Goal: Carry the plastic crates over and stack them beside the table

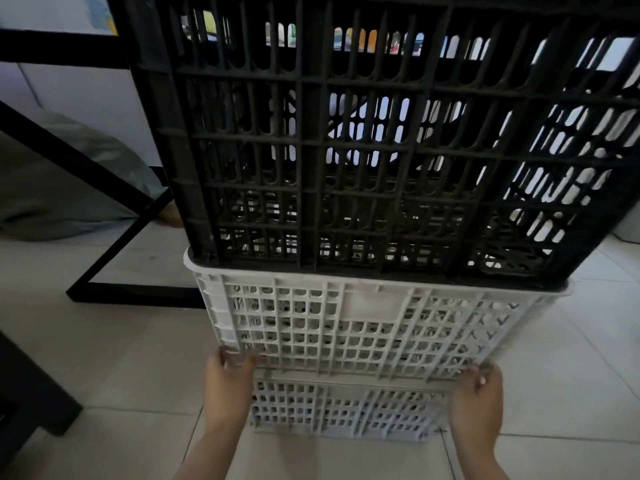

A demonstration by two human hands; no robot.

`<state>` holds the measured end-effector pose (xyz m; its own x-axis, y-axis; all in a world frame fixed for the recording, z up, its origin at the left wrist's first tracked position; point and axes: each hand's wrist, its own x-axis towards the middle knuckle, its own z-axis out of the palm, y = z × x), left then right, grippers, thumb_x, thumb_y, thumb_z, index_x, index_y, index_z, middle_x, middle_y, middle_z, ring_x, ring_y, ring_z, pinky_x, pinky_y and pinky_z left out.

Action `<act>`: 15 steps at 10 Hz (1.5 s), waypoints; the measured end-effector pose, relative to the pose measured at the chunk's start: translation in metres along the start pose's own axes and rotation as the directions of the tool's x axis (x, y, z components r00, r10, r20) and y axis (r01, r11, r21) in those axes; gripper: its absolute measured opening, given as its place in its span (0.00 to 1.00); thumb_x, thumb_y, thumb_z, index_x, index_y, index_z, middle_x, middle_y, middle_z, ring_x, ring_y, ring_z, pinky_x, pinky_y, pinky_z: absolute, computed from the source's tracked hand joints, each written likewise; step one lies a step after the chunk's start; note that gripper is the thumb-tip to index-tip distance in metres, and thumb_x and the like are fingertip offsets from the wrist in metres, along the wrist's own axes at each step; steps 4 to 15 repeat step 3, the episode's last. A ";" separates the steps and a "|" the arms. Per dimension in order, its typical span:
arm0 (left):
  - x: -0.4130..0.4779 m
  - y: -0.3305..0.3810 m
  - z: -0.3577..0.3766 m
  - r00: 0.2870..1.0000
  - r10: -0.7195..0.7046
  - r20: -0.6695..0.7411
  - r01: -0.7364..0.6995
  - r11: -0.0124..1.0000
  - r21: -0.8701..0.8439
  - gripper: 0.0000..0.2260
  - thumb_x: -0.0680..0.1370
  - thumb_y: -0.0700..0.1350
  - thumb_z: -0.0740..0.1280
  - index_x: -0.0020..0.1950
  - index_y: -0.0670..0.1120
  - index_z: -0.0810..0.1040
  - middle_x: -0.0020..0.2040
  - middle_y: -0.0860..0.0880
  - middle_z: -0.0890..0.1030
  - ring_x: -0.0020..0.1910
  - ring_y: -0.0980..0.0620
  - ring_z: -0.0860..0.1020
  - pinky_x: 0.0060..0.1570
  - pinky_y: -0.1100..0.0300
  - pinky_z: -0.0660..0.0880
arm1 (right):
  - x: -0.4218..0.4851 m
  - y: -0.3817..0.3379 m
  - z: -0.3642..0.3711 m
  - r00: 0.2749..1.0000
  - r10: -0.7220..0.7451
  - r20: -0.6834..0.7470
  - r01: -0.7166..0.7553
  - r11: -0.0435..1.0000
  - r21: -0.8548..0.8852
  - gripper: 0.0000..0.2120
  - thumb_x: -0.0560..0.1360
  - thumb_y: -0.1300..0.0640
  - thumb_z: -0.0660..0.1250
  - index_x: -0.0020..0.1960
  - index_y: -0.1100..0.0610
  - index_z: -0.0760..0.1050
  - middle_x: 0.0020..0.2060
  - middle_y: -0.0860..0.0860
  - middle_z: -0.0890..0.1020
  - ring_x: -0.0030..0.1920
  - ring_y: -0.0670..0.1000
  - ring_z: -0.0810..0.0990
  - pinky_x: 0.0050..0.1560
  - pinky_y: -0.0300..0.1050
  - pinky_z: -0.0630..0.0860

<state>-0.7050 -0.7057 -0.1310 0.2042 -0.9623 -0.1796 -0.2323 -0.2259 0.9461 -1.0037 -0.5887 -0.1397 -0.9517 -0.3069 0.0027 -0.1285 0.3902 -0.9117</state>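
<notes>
A stack of three slotted plastic crates fills the view. The big black crate (381,140) sits on top, nested in the rim of a white crate (363,327). That white crate rests on a lower white crate (346,410) standing on the tiled floor. My left hand (227,393) grips the bottom left corner of the middle white crate. My right hand (479,403) grips its bottom right corner. Both thumbs lie on the crate's front wall.
A black metal table frame (114,244) with a diagonal brace stands on the floor to the left of the stack. A grey-green bag (69,174) lies behind the frame. A dark piece of furniture (31,400) sits at the near left.
</notes>
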 end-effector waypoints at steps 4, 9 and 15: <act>-0.067 0.083 0.048 0.968 -0.247 0.033 0.240 0.960 0.146 0.32 0.78 0.50 0.65 0.77 0.40 0.56 0.74 0.40 0.65 0.72 0.41 0.66 0.69 0.47 0.66 | -0.102 -0.071 0.027 0.905 0.216 0.365 -0.259 0.963 0.071 0.31 0.80 0.58 0.61 0.77 0.41 0.52 0.78 0.47 0.56 0.75 0.55 0.63 0.70 0.55 0.66; -0.067 0.083 0.048 0.968 -0.247 0.033 0.240 0.960 0.146 0.32 0.78 0.50 0.65 0.77 0.40 0.56 0.74 0.40 0.65 0.72 0.41 0.66 0.69 0.47 0.66 | -0.102 -0.071 0.027 0.905 0.216 0.365 -0.259 0.963 0.071 0.31 0.80 0.58 0.61 0.77 0.41 0.52 0.78 0.47 0.56 0.75 0.55 0.63 0.70 0.55 0.66; -0.067 0.083 0.048 0.968 -0.247 0.033 0.240 0.960 0.146 0.32 0.78 0.50 0.65 0.77 0.40 0.56 0.74 0.40 0.65 0.72 0.41 0.66 0.69 0.47 0.66 | -0.102 -0.071 0.027 0.905 0.216 0.365 -0.259 0.963 0.071 0.31 0.80 0.58 0.61 0.77 0.41 0.52 0.78 0.47 0.56 0.75 0.55 0.63 0.70 0.55 0.66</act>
